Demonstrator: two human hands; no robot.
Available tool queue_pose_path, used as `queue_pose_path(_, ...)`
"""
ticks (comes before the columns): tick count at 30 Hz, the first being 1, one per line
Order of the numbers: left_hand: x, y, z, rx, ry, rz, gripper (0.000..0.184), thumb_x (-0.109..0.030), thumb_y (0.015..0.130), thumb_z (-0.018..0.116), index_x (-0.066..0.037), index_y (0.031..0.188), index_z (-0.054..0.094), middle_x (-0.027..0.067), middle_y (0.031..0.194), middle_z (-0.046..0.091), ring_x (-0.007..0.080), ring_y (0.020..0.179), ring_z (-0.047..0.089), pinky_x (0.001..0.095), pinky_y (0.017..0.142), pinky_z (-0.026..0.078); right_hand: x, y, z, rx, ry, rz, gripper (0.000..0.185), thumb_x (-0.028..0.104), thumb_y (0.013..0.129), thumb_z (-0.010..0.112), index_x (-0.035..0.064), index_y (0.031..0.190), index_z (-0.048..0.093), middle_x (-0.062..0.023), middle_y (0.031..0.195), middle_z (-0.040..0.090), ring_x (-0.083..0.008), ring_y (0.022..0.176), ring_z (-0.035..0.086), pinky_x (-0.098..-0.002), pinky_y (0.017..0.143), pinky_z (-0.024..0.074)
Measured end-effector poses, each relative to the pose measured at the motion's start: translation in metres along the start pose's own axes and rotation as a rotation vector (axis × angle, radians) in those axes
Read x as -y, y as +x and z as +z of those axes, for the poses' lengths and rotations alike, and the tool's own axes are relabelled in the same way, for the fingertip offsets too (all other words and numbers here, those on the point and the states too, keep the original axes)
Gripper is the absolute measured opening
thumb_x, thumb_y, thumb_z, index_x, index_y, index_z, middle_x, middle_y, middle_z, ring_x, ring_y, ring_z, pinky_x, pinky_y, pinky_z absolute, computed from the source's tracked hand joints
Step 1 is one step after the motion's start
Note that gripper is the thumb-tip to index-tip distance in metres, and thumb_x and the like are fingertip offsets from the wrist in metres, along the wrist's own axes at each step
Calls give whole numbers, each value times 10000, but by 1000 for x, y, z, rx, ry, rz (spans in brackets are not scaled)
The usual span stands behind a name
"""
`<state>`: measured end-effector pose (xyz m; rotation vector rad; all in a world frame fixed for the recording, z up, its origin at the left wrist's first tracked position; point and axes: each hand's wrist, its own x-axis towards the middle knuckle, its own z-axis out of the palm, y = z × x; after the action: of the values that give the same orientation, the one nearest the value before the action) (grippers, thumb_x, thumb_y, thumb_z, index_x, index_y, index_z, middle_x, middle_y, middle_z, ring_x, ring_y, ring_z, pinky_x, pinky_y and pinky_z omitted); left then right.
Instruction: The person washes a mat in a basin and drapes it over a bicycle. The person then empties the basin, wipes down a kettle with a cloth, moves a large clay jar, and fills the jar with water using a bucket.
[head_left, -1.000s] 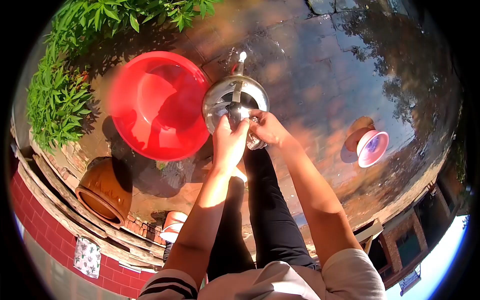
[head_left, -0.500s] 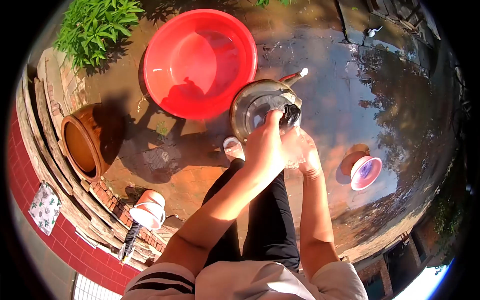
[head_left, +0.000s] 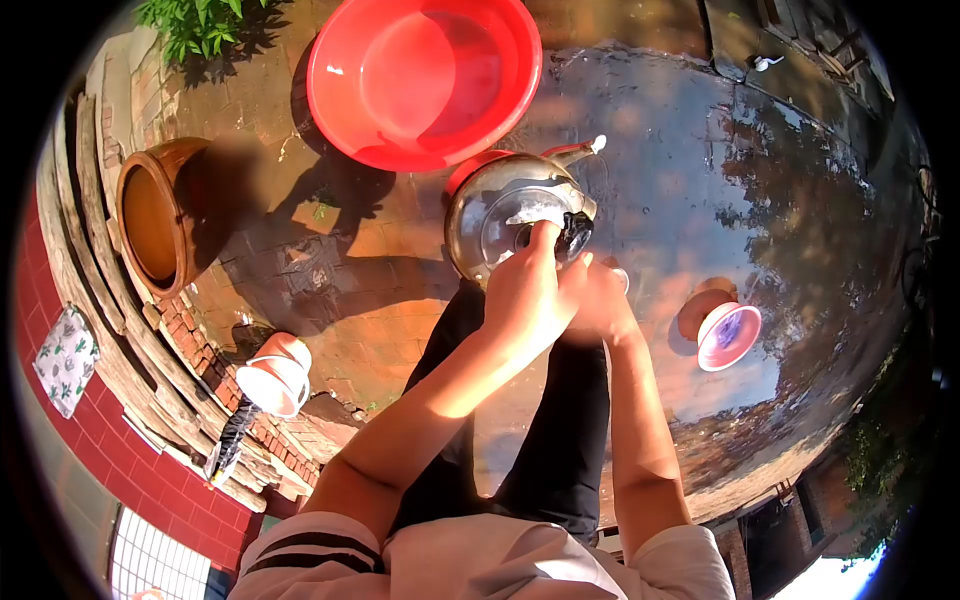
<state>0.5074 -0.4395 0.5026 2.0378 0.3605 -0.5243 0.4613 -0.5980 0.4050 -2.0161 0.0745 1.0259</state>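
Kettle (head_left: 475,215), just beyond the left hand (head_left: 533,285), is best steadied by that grip closed at its black handle (head_left: 576,236) — whether the right hand (head_left: 602,303) alongside holds anything, I cannot tell.

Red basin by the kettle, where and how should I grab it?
Probably by the rim of the red basin, at its left and right sides, coming from above. It is wide, round and open upward, no handle shows, and the kettle is close to its near edge.
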Motion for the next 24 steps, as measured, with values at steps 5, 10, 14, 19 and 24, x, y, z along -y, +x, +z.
queue_pose_path(5,10,-8,45,-7,-38,-23,337,-191,803,632,-10,1030,460,194,740,610,365,674,609,413,587,466,-48,-12,3,-10,38,-46,360,300,900,558,-22,1058,583,-93,842,634,-141,785,560,-278,721,457)
queue_pose_path(10,8,2,123,11,-48,-25,293,-197,797,631,-10,970,486,186,729,619,371,669,608,417,589,472,-93,-28,-38,-167,-5,2,316,285,840,617,32,1025,570,-109,754,650,-219,669,620,-318,632,477)
queue_pose_path(14,-10,12,189,113,-45,-145,315,-242,816,619,3,978,503,208,798,628,360,749,622,405,635,482,-102,-45,-79,-356,-95,48,268,259,780,618,88,964,525,-116,685,627,-316,635,613,-419,556,466)
queue_pose_path(19,-27,19,286,156,25,-71,326,-275,853,601,16,982,528,155,848,645,197,800,621,306,716,462,-176,-29,-97,-288,-184,100,169,212,757,534,61,733,607,-132,707,630,-324,660,610,-427,559,468)
queue_pose_path(24,-27,23,363,236,30,-73,384,-332,866,556,4,1047,506,218,880,625,333,840,610,391,723,462,-251,-42,-117,-541,212,99,195,223,756,536,45,777,614,-160,746,636,-352,728,610,-422,606,470)
